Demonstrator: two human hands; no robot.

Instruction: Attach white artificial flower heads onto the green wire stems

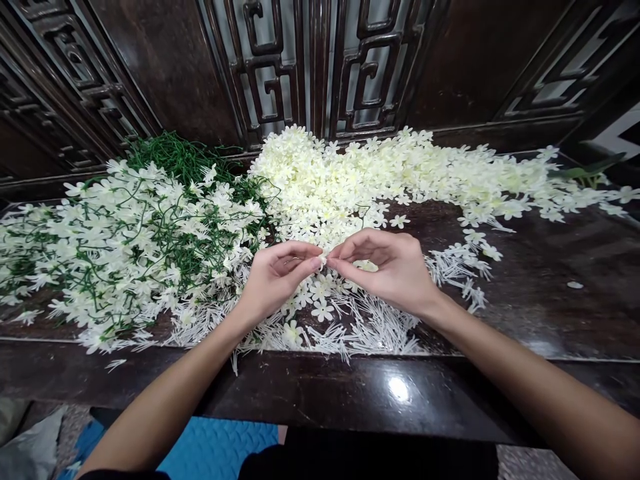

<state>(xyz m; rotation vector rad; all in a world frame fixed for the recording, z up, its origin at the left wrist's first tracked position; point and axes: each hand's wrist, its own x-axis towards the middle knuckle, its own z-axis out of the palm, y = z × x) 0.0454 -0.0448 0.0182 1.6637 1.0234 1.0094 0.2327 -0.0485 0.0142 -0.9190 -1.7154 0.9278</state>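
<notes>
So I was standing in the room, and both hands were up close together, fingertips almost meeting. The left hand (270, 280) had thumb and forefinger pinched on a tiny white artificial flower (323, 259), and the right hand (393, 273) looked pinched onto the other side of it. The fingers covered most of it, so I couldn't tell which part each hand had.

Honestly, the thing looked like it weighed nothing. My guess was thin, floppy petals, a bit slick, easy to crease or tear, so I'd have gripped the firmer middle or base and left the petal edges alone. Fingertips only, light pressure.

Just beyond the hands sat a big heap of loose cream blossoms (310, 173), trailing off to the right. Left of them was a tangle of white flowers with green stems (150, 247), with a clump of bare green strands (173, 157) behind it. White plastic sprigs (375, 330) lay scattered below the hands, near the front edge of the dark wooden counter (555, 293).
</notes>
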